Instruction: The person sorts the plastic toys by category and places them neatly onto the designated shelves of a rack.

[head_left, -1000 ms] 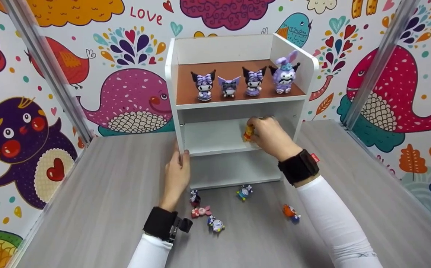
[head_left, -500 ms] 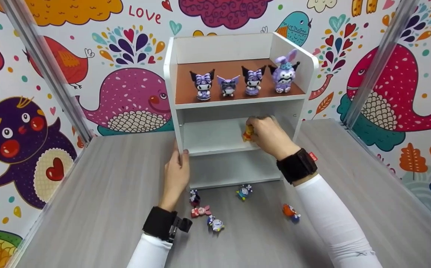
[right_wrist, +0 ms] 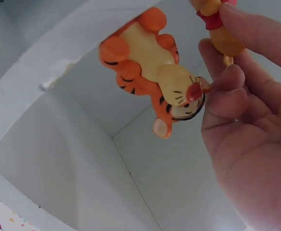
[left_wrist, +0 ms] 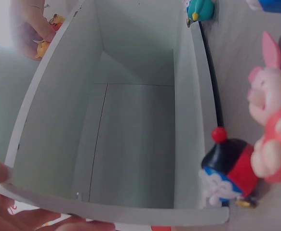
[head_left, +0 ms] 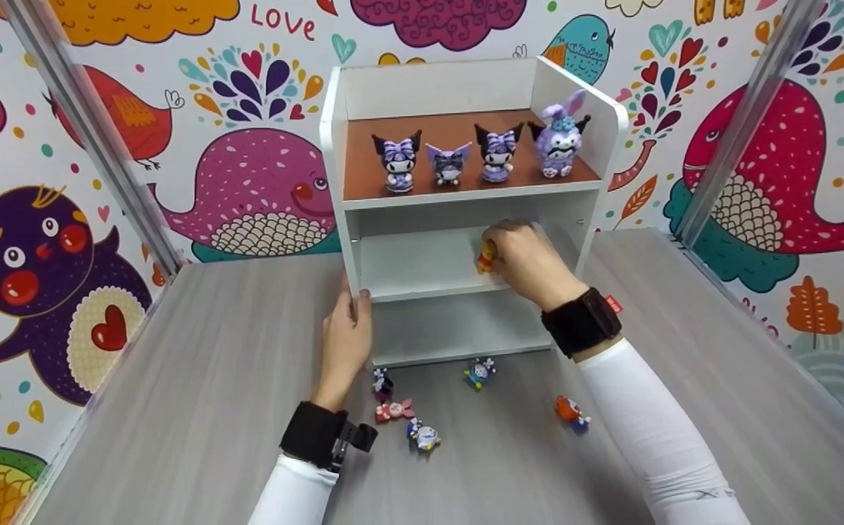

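Observation:
A white three-tier shelf unit (head_left: 415, 264) stands upright. My left hand (head_left: 347, 334) grips the edge of its left side panel, thumb in front and fingers on the outer side. Over the middle tier, my right hand (head_left: 528, 264) pinches a yellow Winnie the Pooh figurine (head_left: 485, 259) in a red shirt, its lower body showing in the right wrist view (right_wrist: 226, 42). Close beside the fingertips, an orange Tigger figurine (right_wrist: 145, 72) sits on that same tier; the right hand hides it from the head view.
Several purple-and-black Kuromi figurines (head_left: 495, 157) line the brown top tier. On the grey table (head_left: 247, 408) before the unit lie a pink Piglet figurine (head_left: 393, 411), a dark-capped one (head_left: 383, 385), a white-and-blue one (head_left: 423, 435), a teal one (head_left: 479, 373) and an orange-and-blue one (head_left: 572, 413).
The head view has shifted slightly. Both hands and all the figurines keep their places, with the right hand still pinching the Winnie the Pooh figurine.

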The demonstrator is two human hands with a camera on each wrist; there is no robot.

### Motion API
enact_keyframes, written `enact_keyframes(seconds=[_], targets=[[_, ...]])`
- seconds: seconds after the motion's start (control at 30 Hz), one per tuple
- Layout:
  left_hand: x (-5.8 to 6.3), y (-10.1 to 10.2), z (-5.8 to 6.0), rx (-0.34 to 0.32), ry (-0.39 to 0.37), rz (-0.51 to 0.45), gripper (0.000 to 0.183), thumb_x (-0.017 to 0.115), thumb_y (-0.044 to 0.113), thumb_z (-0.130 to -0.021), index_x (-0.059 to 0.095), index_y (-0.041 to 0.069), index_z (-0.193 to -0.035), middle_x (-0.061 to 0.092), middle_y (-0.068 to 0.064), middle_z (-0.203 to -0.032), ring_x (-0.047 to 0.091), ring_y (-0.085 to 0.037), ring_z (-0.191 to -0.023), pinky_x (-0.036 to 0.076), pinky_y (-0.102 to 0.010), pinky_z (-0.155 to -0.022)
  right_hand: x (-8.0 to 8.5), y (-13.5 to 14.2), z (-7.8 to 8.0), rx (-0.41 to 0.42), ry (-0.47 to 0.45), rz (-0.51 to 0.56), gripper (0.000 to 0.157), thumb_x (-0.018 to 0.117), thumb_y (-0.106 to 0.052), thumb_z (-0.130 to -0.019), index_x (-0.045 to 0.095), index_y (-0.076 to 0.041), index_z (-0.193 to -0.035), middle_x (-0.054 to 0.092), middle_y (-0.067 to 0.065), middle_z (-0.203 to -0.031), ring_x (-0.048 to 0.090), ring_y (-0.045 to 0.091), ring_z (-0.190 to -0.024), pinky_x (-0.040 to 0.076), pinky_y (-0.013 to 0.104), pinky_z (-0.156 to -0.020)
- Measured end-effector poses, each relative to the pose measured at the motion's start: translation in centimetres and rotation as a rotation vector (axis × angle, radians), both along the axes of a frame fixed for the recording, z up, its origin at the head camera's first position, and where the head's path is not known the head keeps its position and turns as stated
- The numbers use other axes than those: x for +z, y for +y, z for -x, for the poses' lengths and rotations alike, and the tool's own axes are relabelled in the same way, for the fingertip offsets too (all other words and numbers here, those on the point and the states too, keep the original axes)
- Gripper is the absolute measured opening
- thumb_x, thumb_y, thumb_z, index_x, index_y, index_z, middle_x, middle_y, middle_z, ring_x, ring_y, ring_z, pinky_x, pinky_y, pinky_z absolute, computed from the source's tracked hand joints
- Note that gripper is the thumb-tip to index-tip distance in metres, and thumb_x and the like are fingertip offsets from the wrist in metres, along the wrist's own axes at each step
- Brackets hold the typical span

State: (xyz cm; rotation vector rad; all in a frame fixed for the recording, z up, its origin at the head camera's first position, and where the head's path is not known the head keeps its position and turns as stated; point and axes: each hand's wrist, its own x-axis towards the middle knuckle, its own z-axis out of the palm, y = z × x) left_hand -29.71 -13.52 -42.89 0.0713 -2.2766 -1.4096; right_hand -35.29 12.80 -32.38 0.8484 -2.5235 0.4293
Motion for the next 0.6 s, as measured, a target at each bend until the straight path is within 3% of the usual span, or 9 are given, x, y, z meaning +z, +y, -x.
enact_keyframes(seconds=[0.1,0.17,0.4,0.6], targets=[[-0.1,0.0,-0.1,-0.005,0.005,0.01,0.048,0.046,0.027,-0.107,0.043,0.005,-0.15,0.051,-0.008,-0.073,0.048,-0.019,-0.062,0.043,-0.034,-0.06,-0.1,0.1,-0.1,0.012,-0.005,0.001,0.016,0.068,0.012,-0.08,0.068,0.003,-0.094,0.067,0.017,-0.089,0.061,0.031,-0.082,0.05,0.044,-0.075],[-0.1,0.0,-0.1,-0.007,0.009,0.014,0.052,0.046,0.026,-0.107,0.036,0.007,-0.155,0.053,-0.009,-0.074,0.048,-0.02,-0.063,0.043,-0.035,-0.061,0.0,0.2,-0.2,0.02,-0.007,0.003,0.02,0.069,0.013,-0.08,0.068,0.004,-0.098,0.067,0.018,-0.093,0.061,0.032,-0.085,0.05,0.046,-0.079],[-0.2,-0.1,0.0,-0.004,-0.016,-0.007,0.043,0.046,0.027,-0.107,0.053,0.003,-0.142,0.049,-0.006,-0.072,0.047,-0.019,-0.062,0.04,-0.031,-0.057,0.3,0.5,-0.8,0.038,-0.023,0.044,0.037,0.07,0.014,-0.077,0.068,0.008,-0.113,0.068,0.023,-0.113,0.063,0.037,-0.102,0.05,0.05,-0.093],[0.0,0.0,-0.2,-0.014,-0.025,-0.019,0.045,0.046,0.028,-0.108,0.05,0.003,-0.145,0.05,-0.009,-0.073,0.047,-0.018,-0.062,0.04,-0.031,-0.057,0.5,0.7,-2.2,0.028,0.02,0.075,0.037,0.073,0.009,-0.08,0.067,0.007,-0.116,0.067,0.021,-0.115,0.062,0.037,-0.106,0.048,0.049,-0.096]])
